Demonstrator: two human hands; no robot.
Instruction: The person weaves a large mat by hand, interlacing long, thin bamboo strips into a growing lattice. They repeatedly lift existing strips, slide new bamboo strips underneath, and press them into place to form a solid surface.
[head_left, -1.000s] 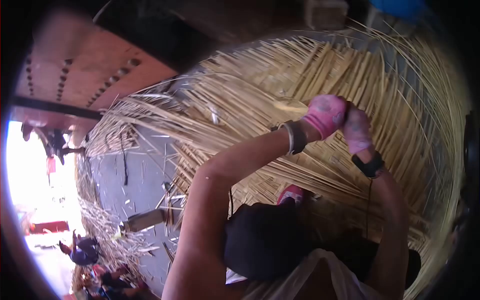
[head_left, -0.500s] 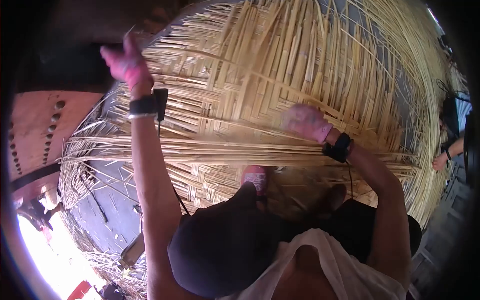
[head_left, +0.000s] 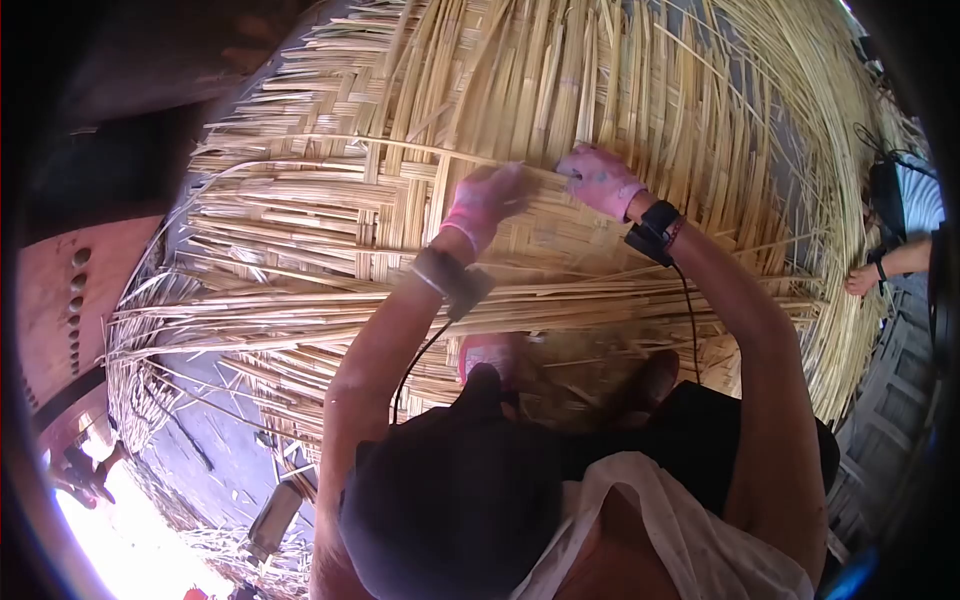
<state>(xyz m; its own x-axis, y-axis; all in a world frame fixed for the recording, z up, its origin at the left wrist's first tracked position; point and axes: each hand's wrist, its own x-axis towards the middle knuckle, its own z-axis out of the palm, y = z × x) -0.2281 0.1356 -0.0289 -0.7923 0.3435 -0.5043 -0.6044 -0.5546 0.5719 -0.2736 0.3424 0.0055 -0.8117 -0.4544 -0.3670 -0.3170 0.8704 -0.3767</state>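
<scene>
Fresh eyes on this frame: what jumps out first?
A huge woven bamboo mat fills most of the view, with loose strips fanning off its edges. At its upper middle, two pink-gloved hands, the left hand and the right hand, meet at a long pale strip that arcs across the weave. At the far right edge, another person's hand is at the mat's rim.

Grey floor [head_left: 215, 440], lower left of the frame, is being strewn with loose straw offcuts [head_left: 215, 545]. Reddish studded wooden door [head_left: 55, 300], left edge, is being shaded. Lower left corner is being flooded by daylight [head_left: 110, 545].
</scene>
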